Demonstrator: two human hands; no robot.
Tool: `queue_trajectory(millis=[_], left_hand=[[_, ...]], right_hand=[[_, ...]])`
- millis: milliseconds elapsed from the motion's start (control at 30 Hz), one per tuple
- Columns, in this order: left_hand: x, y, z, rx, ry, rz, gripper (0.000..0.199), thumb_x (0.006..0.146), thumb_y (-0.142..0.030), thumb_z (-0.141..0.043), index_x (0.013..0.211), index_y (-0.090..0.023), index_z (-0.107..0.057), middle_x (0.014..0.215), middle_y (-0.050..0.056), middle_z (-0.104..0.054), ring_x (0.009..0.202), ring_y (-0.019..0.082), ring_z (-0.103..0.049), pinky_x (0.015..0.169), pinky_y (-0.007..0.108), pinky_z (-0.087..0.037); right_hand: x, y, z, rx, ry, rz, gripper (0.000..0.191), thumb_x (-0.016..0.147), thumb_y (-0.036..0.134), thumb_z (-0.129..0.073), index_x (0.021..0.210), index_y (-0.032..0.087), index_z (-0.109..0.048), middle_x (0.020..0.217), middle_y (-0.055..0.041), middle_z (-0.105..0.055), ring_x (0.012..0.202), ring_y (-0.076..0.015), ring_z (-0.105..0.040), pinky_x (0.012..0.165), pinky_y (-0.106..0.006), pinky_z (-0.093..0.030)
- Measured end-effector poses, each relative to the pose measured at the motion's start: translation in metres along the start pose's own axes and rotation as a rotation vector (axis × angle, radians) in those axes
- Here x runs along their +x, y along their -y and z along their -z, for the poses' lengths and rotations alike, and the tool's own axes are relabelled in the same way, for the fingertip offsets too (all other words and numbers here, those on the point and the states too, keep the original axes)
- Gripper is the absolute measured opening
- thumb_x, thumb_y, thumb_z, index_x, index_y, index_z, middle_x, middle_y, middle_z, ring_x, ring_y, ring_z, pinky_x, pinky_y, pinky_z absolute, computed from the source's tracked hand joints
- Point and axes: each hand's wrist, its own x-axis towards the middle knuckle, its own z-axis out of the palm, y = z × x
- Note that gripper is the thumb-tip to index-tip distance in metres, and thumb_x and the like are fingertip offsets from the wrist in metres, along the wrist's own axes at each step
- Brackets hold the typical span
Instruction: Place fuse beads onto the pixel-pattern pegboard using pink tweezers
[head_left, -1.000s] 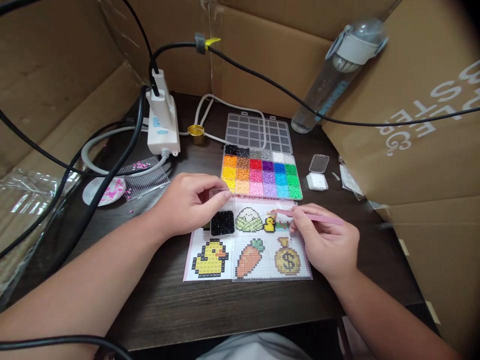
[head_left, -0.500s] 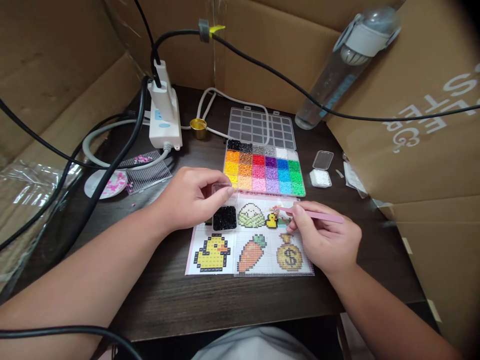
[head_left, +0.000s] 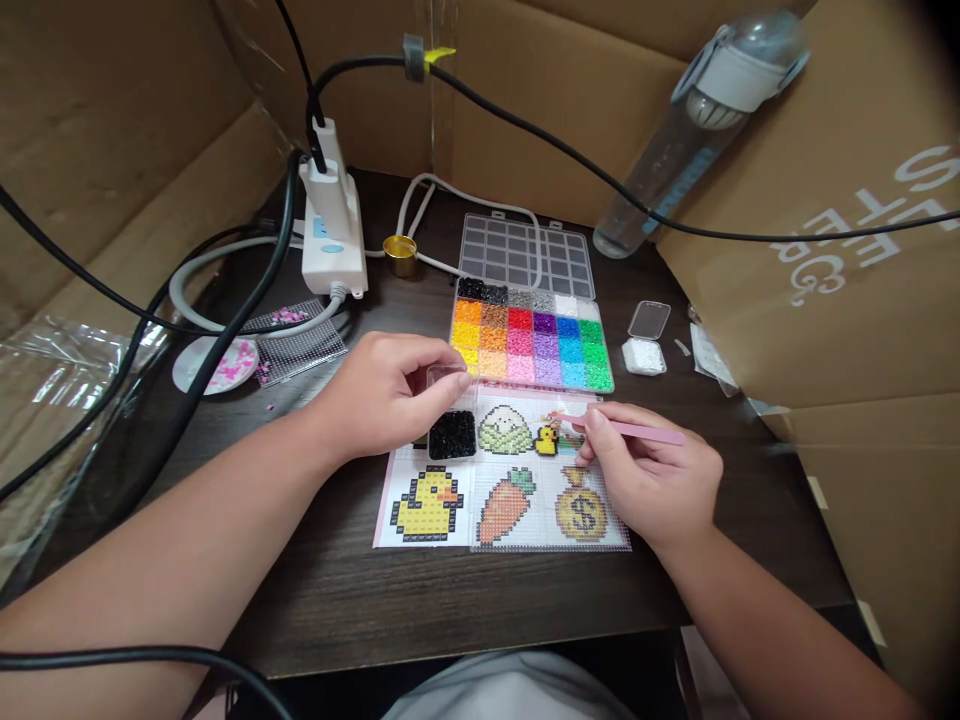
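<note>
Between thumb and fingers, my left hand grips the raised clear lid of a small box of black beads. My right hand pinches pink tweezers, whose tips point left over the pattern sheet. Near the tips lies a small yellow bead duck; whether the tips hold a bead is too small to tell. Printed on the sheet are a larger duck, a carrot and a money bag. A clear pegboard covers part of the sheet.
Behind the sheet stands an open bead organizer with many colours. A small box of white beads and a water bottle are on the right. Left are a power strip, a white dish with pink beads, another pegboard and a gold cup.
The whole view has shifted very slightly, moving things a little to the right. Both hands keep nearly the same pose, with the same holds.
</note>
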Motion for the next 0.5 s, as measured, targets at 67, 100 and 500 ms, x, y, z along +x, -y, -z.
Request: queue_trajectory(millis=[67, 100, 500], left_hand=[[0.0001, -0.0002, -0.0001, -0.005, 0.006, 0.008, 0.022, 0.082, -0.033, -0.058, 0.075, -0.016, -0.07, 0.057, -0.002, -0.06, 0.049, 0.007, -0.046, 0.049, 0.02, -0.036], [0.0001, -0.0004, -0.0002, -0.005, 0.008, 0.013, 0.023, 0.082, -0.034, -0.058, 0.075, -0.016, -0.07, 0.057, -0.002, -0.06, 0.049, 0.007, -0.046, 0.049, 0.02, -0.036], [-0.0001, 0.0005, 0.0001, -0.006, 0.013, 0.022, 0.02, 0.081, -0.032, -0.058, 0.076, -0.016, -0.071, 0.058, -0.002, -0.06, 0.049, 0.007, -0.046, 0.05, 0.02, -0.036]], right_hand=[[0.0, 0.0001, 0.0001, -0.003, 0.004, -0.003, 0.007, 0.082, 0.019, -0.068, 0.082, 0.018, -0.074, 0.061, -0.0013, -0.069, 0.048, -0.014, -0.064, 0.047, -0.025, -0.056], [-0.0001, 0.0, 0.0001, -0.004, 0.003, -0.003, 0.007, 0.082, 0.019, -0.068, 0.082, 0.018, -0.074, 0.061, -0.0014, -0.069, 0.048, -0.0142, -0.064, 0.047, -0.026, -0.056], [-0.0017, -0.0031, 0.0005, -0.007, 0.009, 0.011, 0.008, 0.08, 0.017, -0.07, 0.085, 0.018, -0.075, 0.064, -0.002, -0.071, 0.049, -0.0146, -0.065, 0.048, -0.026, -0.057]])
